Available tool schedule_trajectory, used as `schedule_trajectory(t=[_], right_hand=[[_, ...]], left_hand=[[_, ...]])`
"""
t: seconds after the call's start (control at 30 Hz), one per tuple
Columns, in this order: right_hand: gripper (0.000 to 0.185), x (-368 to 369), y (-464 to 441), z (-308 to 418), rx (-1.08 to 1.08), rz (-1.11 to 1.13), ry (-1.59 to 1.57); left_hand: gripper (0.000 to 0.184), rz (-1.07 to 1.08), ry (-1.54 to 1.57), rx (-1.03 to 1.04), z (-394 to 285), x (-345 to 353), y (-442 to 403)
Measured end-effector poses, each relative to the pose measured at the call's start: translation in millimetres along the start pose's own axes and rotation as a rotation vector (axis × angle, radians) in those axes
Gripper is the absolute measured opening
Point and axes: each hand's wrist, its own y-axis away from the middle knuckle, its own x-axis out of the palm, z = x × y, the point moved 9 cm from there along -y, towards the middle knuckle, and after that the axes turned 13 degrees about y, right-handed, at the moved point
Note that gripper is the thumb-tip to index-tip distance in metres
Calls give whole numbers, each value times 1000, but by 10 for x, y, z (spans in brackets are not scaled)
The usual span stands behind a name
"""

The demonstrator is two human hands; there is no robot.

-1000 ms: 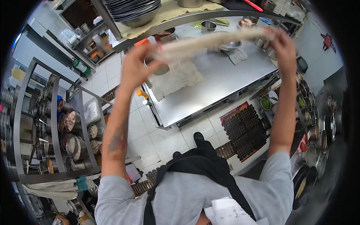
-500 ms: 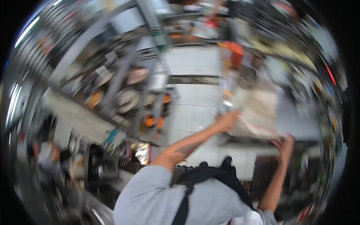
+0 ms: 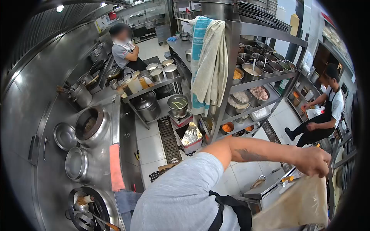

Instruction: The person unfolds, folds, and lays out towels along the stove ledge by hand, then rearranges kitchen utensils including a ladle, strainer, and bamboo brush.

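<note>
At the right, my left hand (image 3: 313,159) is closed around the top edge of a beige cloth (image 3: 295,202). My left arm stretches across to the right at about chest height. The cloth hangs down from my fist and spreads toward the bottom edge of the view, where its lower part is cut off. Behind and beside the cloth is a steel counter (image 3: 266,188) with orange-handled tools (image 3: 287,179) lying on it. My right hand is out of the picture.
A steel shelf rack (image 3: 262,82) holds several food pots, with a hanging towel (image 3: 210,65) on its end post. One person (image 3: 125,48) stands at the far left; another person (image 3: 323,107) sits at the right. Woks (image 3: 90,125) line the left stove.
My view has swung left toward the stove and rack. Earlier both hands held the beige cloth over the counter; now my left hand holds it raised and my right hand has left view.
</note>
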Motion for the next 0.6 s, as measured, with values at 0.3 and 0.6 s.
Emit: schedule_trajectory(t=[0.3, 0.6], right_hand=[[21, 786, 545, 854, 377, 128, -598], [29, 1095, 1112, 572, -168, 596, -96]], left_hand=[[30, 168, -426, -174, -424, -524, 637], [31, -219, 25, -601, 28, -846, 1079]])
